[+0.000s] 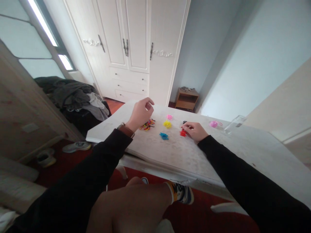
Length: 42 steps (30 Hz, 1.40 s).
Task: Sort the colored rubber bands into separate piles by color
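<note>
My left hand (143,111) is raised just above a mixed pile (147,125) of small multicoloured pieces, partly covering it. Its fingers curl inward, and whatever they may hold is hidden. At the red pile (183,133), my right hand (195,131) has thumb and fingers pinched together; what lies between the fingertips is too small to make out. Behind those fingers a small black pile (185,122) shows. Between my hands lie a pink pile (169,117), a yellow pile (167,124) and a blue pile (164,136) of similar small pieces.
All of this lies on a white table (155,152). A pink round object (214,124) and a clear glass jar (235,124), lying tilted, are to the right. Beyond the table stand a white wardrobe (136,38) and a small wooden cabinet (187,98). Clothes (75,94) are heaped at left.
</note>
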### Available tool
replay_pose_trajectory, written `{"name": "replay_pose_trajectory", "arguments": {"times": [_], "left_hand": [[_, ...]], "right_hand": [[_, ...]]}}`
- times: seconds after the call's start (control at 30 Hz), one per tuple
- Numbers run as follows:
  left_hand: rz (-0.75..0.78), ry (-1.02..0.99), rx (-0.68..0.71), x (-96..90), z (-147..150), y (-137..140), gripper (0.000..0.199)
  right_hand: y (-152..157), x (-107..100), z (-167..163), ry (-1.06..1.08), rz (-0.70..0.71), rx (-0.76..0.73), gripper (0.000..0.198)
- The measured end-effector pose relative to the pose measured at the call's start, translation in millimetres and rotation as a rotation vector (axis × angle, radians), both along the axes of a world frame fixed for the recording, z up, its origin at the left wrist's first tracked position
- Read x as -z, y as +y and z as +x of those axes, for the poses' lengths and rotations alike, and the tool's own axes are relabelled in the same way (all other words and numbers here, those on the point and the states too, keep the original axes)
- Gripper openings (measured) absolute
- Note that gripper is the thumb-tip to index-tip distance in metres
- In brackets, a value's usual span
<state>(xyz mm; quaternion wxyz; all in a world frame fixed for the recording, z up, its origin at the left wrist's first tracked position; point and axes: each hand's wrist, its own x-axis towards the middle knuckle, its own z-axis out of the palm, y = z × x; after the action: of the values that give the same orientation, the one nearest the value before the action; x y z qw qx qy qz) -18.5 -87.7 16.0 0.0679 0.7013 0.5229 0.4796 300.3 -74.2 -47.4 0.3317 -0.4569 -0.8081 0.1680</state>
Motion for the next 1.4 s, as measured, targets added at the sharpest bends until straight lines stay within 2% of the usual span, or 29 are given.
{"name": "replay_pose_trajectory", "arguments": {"times": [0.13,0.27,0.37,0.53,0.73,1.1,1.4], "left_hand": [[-0.036,-0.039,-0.112,27.8,-18.4,-7.8,0.018],[-0.042,0.063,-0.103,54.8,-27.8,-19.3,0.016],[-0.029,0.178,-0.079,64.2,-32.7,-28.4,0.015],[-0.089,0.337,-0.075,68.8,-37.5,-37.3,0.017],[-0.112,0.43,-0.064,71.1,-34.6,-37.5,0.02],[-0.141,0.385,-0.12,72.1,-35.7,-36.1,0.015],[-0.108,0.305,-0.091,70.2,-37.5,-36.5,0.011]], "right_hand": [[-1.3,4.8,-4.3,0.008,0.064,-0.041,0.024],[-2.7,3.7,-7.4,-0.023,0.134,-0.069,0.024],[-3.6,2.3,-8.7,-0.029,0.179,-0.082,0.025],[-5.5,1.8,-8.8,0.015,0.218,-0.083,0.022],[-14.0,1.9,-11.9,0.028,0.206,-0.092,0.019],[-19.0,0.7,-14.2,0.005,0.175,-0.115,0.019],[-19.0,0.8,-14.3,-0.003,0.192,-0.117,0.02]]}}
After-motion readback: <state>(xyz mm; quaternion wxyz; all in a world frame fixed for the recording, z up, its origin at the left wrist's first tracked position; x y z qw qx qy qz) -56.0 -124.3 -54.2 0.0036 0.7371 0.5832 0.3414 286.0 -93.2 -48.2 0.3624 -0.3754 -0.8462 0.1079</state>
